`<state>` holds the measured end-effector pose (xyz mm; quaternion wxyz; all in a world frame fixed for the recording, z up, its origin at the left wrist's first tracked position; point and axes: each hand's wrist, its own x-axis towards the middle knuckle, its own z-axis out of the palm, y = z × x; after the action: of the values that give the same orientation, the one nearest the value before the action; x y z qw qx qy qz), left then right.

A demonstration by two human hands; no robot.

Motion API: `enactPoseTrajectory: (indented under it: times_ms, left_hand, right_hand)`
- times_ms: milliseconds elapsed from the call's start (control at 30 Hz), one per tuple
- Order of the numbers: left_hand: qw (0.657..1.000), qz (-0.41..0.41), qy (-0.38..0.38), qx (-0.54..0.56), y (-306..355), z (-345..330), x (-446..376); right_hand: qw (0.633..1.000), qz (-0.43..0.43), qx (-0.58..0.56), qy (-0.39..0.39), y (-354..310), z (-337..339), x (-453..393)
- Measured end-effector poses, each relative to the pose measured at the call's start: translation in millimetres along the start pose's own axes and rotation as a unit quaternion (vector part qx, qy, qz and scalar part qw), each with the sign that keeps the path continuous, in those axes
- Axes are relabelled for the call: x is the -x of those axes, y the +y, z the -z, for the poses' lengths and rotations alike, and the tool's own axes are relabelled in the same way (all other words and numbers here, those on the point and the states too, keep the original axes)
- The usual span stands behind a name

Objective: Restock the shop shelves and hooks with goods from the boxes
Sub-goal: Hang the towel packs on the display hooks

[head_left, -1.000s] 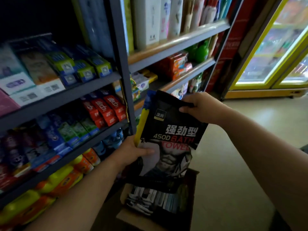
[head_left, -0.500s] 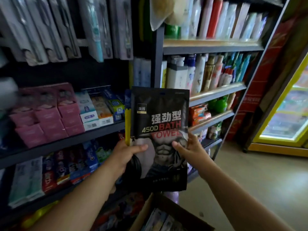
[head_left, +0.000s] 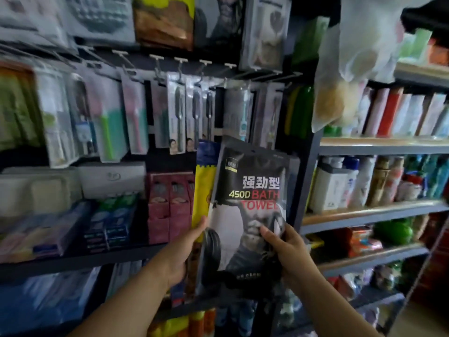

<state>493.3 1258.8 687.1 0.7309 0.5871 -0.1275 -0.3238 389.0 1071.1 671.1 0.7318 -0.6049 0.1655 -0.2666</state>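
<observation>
Both hands clamp a bath towel packet (head_left: pixel 252 203) upright: left hand (head_left: pixel 181 254) at its lower left edge, right hand (head_left: pixel 289 254) at its lower right. Top edge left free, probably for the hooks (head_left: pixel 184 66) above.

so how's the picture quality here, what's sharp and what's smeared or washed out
Head view: the black bath towel pack, held by the left hand and right hand, is sharpest, its print readable; the hanging toothbrush packs and left side smear with motion blur; the white plastic bag top right is washed out; lower shelves are dim; wide-angle bending tilts the shelf post.

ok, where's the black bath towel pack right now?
Head view, centre: black bath towel pack held upright by left hand and right hand, below the hanging toothbrush packs.
</observation>
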Motion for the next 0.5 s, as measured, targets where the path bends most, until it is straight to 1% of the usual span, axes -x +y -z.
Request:
enactPoseTrajectory:
  times_ms: [100,233,300,433,500]
  left_hand:
    - [0.996,-0.074,0.053,-0.008,26,24,10]
    - [0.984,-0.154,0.091,0.000,61,61,11]
    - [0.979,-0.174,0.106,0.012,77,78,12]
    - [0.977,-0.195,0.086,-0.005,103,106,16]
    - [0.976,-0.196,0.088,-0.012,111,115,15]
  right_hand:
    - [1.000,0.019,-0.006,-0.013,-11,-37,-7]
    - [0.997,0.068,-0.014,-0.017,-27,-89,-16]
    - [0.996,0.086,-0.013,-0.023,-35,-114,-19]
    - [0.994,0.108,-0.019,-0.020,-47,-152,-26]
    - [0.993,0.112,-0.025,-0.019,-50,-165,-29]
